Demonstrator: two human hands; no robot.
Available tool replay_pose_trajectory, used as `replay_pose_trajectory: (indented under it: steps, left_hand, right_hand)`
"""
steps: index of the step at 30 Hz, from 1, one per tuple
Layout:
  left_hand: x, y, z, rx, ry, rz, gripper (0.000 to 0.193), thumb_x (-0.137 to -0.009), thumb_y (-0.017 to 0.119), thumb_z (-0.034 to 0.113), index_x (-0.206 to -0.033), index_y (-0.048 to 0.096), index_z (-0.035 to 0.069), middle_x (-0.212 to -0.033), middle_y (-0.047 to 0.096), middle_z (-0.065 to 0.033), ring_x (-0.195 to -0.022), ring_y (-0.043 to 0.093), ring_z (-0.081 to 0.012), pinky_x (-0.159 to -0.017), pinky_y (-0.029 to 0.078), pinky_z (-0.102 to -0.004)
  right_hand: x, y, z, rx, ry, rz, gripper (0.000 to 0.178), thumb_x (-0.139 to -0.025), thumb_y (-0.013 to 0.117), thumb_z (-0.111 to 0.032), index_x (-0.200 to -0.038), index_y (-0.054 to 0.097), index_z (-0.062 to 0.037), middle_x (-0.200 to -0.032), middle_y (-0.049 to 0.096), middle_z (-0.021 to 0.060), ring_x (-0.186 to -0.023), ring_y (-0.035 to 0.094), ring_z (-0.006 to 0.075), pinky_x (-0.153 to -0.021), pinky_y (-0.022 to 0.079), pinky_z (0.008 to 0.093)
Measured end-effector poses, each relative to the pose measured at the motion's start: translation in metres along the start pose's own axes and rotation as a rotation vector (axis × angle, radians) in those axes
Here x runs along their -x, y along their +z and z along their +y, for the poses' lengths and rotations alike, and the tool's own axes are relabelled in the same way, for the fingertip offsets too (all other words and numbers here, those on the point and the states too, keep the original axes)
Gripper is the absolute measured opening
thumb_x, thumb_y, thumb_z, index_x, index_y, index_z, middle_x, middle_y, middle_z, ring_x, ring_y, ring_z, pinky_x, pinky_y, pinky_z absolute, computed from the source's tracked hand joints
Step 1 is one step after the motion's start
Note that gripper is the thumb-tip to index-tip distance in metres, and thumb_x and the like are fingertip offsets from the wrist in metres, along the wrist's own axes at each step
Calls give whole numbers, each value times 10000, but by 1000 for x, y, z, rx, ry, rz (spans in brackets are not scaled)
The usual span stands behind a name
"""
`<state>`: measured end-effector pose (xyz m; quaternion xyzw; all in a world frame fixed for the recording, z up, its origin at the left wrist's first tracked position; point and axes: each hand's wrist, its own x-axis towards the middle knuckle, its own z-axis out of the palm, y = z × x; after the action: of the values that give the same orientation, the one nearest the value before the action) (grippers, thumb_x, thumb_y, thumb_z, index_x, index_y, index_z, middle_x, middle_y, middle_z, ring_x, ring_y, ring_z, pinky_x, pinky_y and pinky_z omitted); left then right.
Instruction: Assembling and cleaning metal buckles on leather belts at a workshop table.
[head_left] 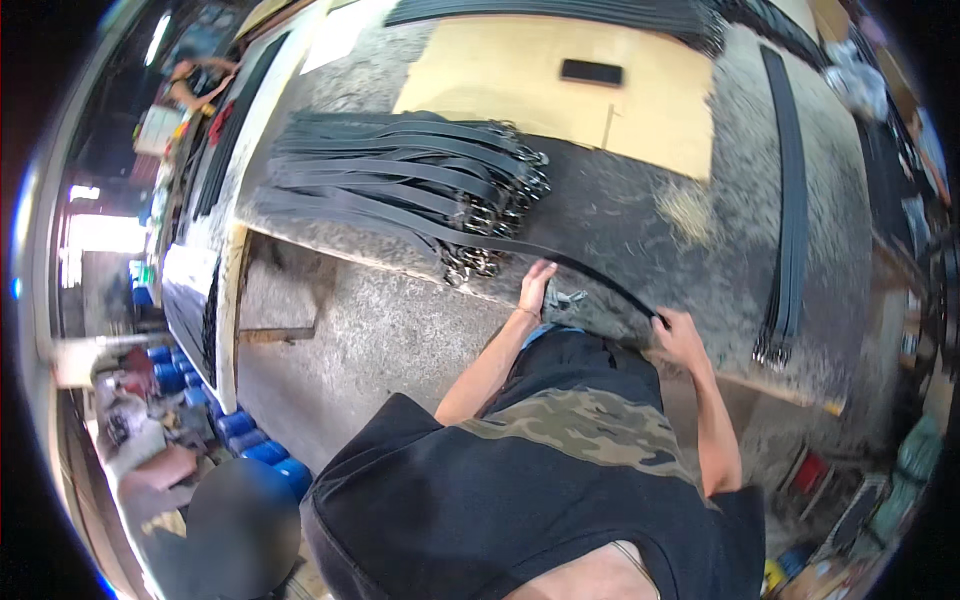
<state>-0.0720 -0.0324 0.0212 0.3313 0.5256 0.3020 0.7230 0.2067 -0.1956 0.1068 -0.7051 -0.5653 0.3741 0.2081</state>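
Note:
A black belt [605, 275] stretches in a curve from the pile at the left toward my body. My right hand [682, 340] is closed round its near end, in front of the table edge. Farther left, my left hand [535, 288] is closed at the belt's lower edge, thumb and fingers up against it. The pile of black belts [390, 165] lies on the table, its metal buckles [495, 215] bunched at the right end. Beside my left hand is a small crumpled pale thing [568, 298], too unclear to name.
A stack of belts [787, 200] lies lengthwise at the right, and another row [560, 15] along the far side. On a tan board [500, 70] rests a black phone [591, 72]. Blue containers [265, 450] stand on the floor at left. Another person [190, 85] works at far left.

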Motion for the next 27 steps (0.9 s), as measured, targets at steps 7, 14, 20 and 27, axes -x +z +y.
replay_pose_trajectory:
  steps: [7,14,20,27]
  left_hand:
    - [12,-24,79,384,-128,-158,261,-916,608,265,-1094,590,74,-1058,661,-50,-730,609,-132,-617,523,-284]
    - [65,-75,224,164,215,-67,384,-869,584,332,-1152,579,72,-1058,632,-62,-939,569,-165,-770,472,-308]
    - [82,-24,421,-152,462,-144,417,-948,505,352,-1210,534,28,-1010,602,-52,-737,549,-73,-598,441,-197]
    - [-53,179,511,-391,735,-178,356,-966,509,238,-1242,546,17,-1091,616,-38,-733,543,-62,-592,428,-199]
  right_hand:
    - [53,-74,-15,-670,303,-284,170,-837,623,-130,-871,692,22,-733,666,41,-669,600,107,-584,460,271]
    - [134,-141,-19,-798,556,-308,225,-782,740,-138,-952,712,8,-779,694,29,-644,590,61,-559,463,220]
    - [184,-154,25,-875,596,-79,263,-751,775,-160,-938,719,17,-710,662,12,-604,530,42,-524,401,215]
    - [236,-157,104,-947,602,401,234,-807,719,-174,-948,690,10,-719,649,2,-611,560,49,-535,424,205]
